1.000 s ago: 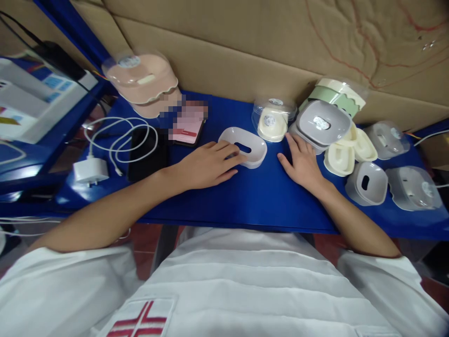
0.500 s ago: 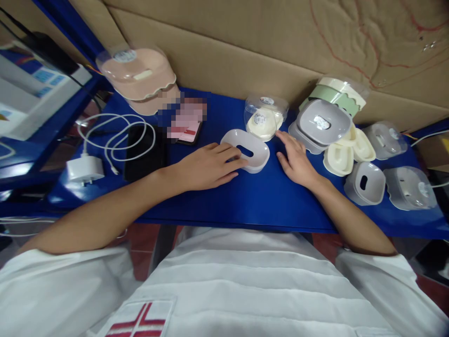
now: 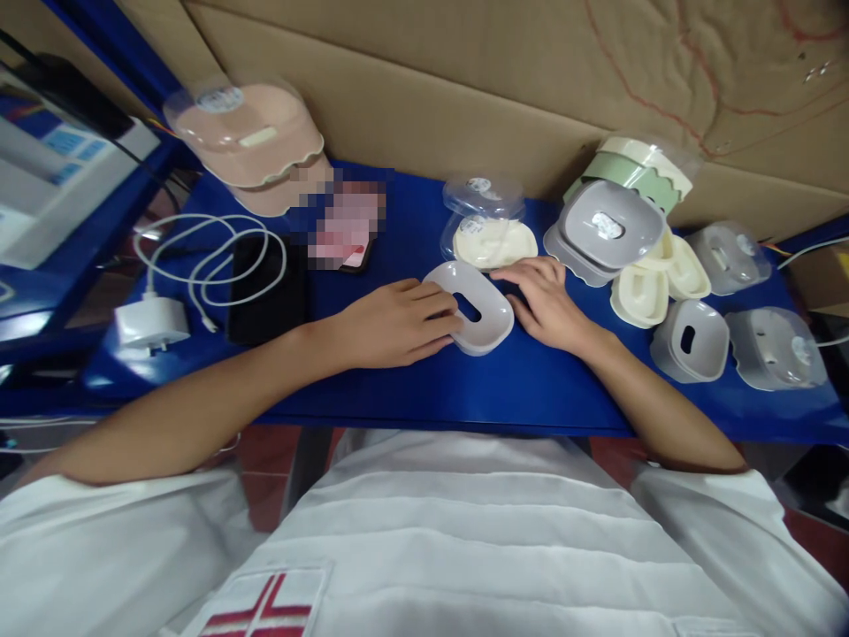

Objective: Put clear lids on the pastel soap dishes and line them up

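A pale grey soap dish (image 3: 489, 326), oval with a long slot in its floor, is tilted toward me between my hands. My left hand (image 3: 398, 323) lies palm down, its fingers curled over the left rim; its thumb is hidden. My right hand (image 3: 547, 301) bends round the other end, with the index fingertip at the upper rim and the thumb by the right edge. Just behind the dish lie a cream slotted insert (image 3: 508, 243) and clear lids (image 3: 483, 196) with round labels. My right fingers partly overlap the insert in view.
Right: grey dishes (image 3: 614, 226), cream pieces (image 3: 640, 296), a grey box (image 3: 690, 341), lidded grey boxes (image 3: 776, 349) and a green box (image 3: 623, 172). Left: stacked pink boxes (image 3: 248, 133), a phone (image 3: 341, 230), a black flat object (image 3: 269, 301) and a white charger (image 3: 154, 323) with cable. Cardboard (image 3: 398, 97) stands behind.
The grey dish has come slightly toward me and tilted. My right hand has moved left onto its right end. The cream insert behind shows wider, and the clear lids sit further left.
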Demonstrator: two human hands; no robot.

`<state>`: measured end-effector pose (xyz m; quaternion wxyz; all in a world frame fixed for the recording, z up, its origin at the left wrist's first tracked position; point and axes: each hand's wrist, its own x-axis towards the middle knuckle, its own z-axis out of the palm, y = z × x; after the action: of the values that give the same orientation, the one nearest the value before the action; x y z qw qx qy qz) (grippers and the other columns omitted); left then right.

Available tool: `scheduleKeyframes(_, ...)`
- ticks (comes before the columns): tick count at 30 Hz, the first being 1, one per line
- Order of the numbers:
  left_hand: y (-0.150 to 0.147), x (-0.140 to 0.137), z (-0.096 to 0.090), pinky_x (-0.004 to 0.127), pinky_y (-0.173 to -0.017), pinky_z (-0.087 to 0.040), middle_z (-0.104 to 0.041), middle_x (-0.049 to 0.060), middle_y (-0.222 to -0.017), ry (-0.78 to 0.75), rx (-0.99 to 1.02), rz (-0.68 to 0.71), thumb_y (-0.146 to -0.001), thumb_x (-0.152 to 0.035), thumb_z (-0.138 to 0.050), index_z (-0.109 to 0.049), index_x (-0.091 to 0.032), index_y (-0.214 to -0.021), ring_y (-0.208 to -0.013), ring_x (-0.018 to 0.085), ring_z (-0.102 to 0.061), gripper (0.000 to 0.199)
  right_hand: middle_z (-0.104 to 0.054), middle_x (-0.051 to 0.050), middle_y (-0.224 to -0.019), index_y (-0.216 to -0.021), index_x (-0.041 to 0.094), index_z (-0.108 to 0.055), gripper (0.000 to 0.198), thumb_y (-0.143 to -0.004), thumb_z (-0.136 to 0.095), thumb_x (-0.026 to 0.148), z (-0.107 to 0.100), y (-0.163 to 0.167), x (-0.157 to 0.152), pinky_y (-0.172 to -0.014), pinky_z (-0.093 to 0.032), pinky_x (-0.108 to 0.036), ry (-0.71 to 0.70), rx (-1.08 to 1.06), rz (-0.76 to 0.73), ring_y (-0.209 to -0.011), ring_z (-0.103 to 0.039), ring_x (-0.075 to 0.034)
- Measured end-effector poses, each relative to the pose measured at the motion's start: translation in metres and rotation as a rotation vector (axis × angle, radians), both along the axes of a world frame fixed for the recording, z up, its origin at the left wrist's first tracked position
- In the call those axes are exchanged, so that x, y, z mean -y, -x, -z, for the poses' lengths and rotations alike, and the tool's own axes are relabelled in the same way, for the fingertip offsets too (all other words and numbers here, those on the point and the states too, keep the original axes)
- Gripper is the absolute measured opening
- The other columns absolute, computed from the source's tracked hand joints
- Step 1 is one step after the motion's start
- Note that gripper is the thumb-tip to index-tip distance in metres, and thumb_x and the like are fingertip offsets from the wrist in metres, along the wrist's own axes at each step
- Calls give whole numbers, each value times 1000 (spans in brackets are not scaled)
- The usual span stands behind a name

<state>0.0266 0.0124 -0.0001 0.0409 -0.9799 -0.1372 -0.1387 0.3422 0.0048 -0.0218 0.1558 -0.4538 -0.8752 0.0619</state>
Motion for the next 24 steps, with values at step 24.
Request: scheduleKeyframes(24, 0, 4, 6, 37, -88, -54, -79, 9, -112, -35, 287, -180, -112, -35, -57, -73, -20, -121, -98, 23, -73, 23, -80, -6, -131, -139, 30, -74, 37, -113, -51, 42, -11, 9, 38, -111, -53, -48, -3, -19, -324, -124, -71, -25)
